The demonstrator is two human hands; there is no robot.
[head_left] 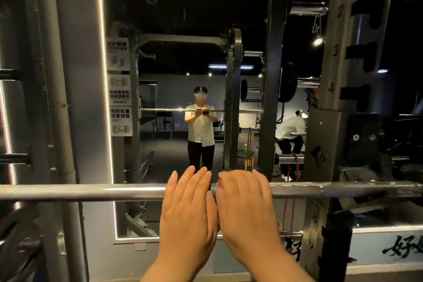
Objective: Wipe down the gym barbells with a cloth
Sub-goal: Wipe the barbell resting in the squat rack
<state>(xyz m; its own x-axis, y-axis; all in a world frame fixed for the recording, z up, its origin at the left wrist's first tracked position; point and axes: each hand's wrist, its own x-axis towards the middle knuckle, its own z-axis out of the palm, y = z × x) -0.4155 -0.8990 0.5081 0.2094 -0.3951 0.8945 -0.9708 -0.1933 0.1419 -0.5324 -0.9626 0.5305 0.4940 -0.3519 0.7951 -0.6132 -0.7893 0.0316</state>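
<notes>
The barbell [91, 192] runs level across the lower middle of the frame, in front of a wall mirror [183, 18]. The left hand [190, 210] and right hand [247, 210] rest on it side by side at centre, with fingers straight and laid over the bar, not clamped. A numbered rack upright [348, 52] stands at the right.
</notes>
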